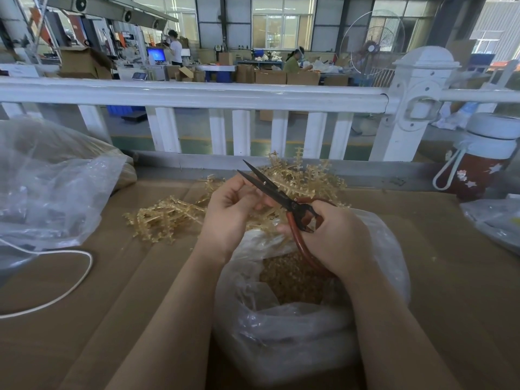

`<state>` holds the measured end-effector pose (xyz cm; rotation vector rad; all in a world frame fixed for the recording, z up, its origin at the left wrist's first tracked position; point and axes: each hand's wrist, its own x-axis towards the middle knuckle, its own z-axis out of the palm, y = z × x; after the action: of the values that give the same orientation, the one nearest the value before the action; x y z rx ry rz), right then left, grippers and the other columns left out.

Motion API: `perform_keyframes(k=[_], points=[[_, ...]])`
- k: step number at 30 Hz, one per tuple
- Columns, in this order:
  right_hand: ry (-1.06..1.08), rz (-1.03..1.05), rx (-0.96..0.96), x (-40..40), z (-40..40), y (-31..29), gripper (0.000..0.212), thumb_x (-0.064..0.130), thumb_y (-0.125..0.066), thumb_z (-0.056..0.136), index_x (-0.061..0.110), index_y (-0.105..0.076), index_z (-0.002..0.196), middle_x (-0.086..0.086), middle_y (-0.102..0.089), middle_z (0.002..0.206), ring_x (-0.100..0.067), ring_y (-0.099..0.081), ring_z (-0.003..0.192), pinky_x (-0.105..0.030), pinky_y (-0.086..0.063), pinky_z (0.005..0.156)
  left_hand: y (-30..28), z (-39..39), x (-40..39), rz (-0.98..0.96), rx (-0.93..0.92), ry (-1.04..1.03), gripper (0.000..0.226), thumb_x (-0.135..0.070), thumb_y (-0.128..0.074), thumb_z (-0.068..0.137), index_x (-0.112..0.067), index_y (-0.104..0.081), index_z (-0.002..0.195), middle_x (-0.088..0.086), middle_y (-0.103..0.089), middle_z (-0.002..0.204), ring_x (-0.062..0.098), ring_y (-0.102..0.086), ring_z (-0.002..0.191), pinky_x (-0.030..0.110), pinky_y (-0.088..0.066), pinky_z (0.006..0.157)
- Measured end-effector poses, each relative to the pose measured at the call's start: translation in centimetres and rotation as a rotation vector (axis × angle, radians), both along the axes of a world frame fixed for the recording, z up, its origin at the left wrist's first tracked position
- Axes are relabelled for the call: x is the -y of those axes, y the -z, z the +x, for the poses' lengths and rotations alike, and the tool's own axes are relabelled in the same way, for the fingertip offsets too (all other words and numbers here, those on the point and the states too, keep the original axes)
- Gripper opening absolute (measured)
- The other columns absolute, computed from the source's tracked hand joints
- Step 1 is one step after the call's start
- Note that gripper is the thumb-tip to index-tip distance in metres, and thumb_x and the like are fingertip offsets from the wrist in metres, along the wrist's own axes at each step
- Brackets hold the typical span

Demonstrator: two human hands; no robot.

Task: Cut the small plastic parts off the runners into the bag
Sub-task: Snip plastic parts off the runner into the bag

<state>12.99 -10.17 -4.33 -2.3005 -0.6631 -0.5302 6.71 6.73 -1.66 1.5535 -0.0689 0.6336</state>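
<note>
Gripping the scissors (277, 192) by their red handles, the right hand (334, 237) holds the blades parted beside the left hand (228, 212), whose curled fingers seem to pinch a runner (267, 212), mostly hidden. Both hover over the bag (281, 327) at the surface's (84, 319) near edge; more runners (166, 218) lie just beyond.

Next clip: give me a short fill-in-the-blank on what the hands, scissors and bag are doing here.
1. The right hand grips the scissors by their ____ handles.
2. The scissor blades stand ____.
3. The clear bag under the hands holds a heap of cut ____.
4. The heap of uncut runners lies on the ____ side of the left hand.

Missing words: red; open; parts; left
</note>
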Motion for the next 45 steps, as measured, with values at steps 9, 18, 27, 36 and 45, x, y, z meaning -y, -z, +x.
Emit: perform_keyframes(k=[9, 18, 27, 36, 45], points=[[-0.003, -0.022, 0.001, 0.0, 0.2, 0.1, 0.074, 0.098, -0.042, 0.061, 0.033, -0.066, 0.086, 0.021, -0.063, 0.071, 0.008, -0.053, 0.067, -0.008, -0.034, 0.057, 0.1, 0.1, 0.0, 0.018, 0.01, 0.029, 0.023, 0.009, -0.05, 0.094, -0.005, -0.067, 0.094, 0.007, -0.07, 0.075, 0.013, -0.067, 0.073, 0.02, -0.053, 0.071], [-0.023, 0.036, -0.016, -0.1, -0.1, 0.1, 0.061, 0.097, -0.043, 0.059, 0.039, -0.058, 0.073, 0.027, -0.055, 0.062, 0.013, -0.056, 0.069, -0.006, -0.032, 0.051, 0.0, 0.0, -0.2, 0.027, -0.008, 0.033, 0.018, 0.008, -0.049, 0.094, 0.001, -0.066, 0.095, 0.007, -0.069, 0.077, 0.013, -0.065, 0.073, 0.022, -0.053, 0.074], [-0.067, 0.225, -0.102, -0.1, 0.1, 0.2, 0.072, 0.098, -0.054, 0.055, 0.029, -0.064, 0.071, 0.016, -0.064, 0.068, -0.005, -0.06, 0.064, -0.023, -0.046, 0.055, -0.2, -0.1, -0.3, -0.091, -0.059, -0.026, 0.017, 0.003, -0.053, 0.095, -0.007, -0.062, 0.085, 0.001, -0.07, 0.066, 0.009, -0.062, 0.062, 0.018, -0.051, 0.063], [-0.149, 0.428, -0.249, -0.1, 0.1, -0.4, 0.044, 0.076, -0.071, 0.062, 0.035, -0.07, 0.078, 0.003, -0.067, 0.066, -0.009, -0.063, 0.061, -0.033, -0.051, 0.059, -0.1, 0.0, -0.7, -0.209, -0.152, -0.078, 0.01, 0.001, -0.055, 0.094, -0.004, -0.061, 0.087, 0.01, -0.069, 0.066, 0.015, -0.059, 0.054, 0.022, -0.049, 0.052], [-0.219, 0.463, -0.439, -0.3, -0.1, -1.4, 0.02, 0.036, -0.086, 0.075, 0.019, -0.076, 0.08, 0.003, -0.073, 0.074, -0.002, -0.065, 0.065, -0.016, -0.053, 0.061, -0.3, 0.4, -0.5, -0.296, -0.257, 0.063, 0.012, -0.004, -0.057, 0.094, -0.007, -0.064, 0.084, 0.01, -0.071, 0.07, 0.016, -0.06, 0.054, 0.024, -0.05, 0.056]])
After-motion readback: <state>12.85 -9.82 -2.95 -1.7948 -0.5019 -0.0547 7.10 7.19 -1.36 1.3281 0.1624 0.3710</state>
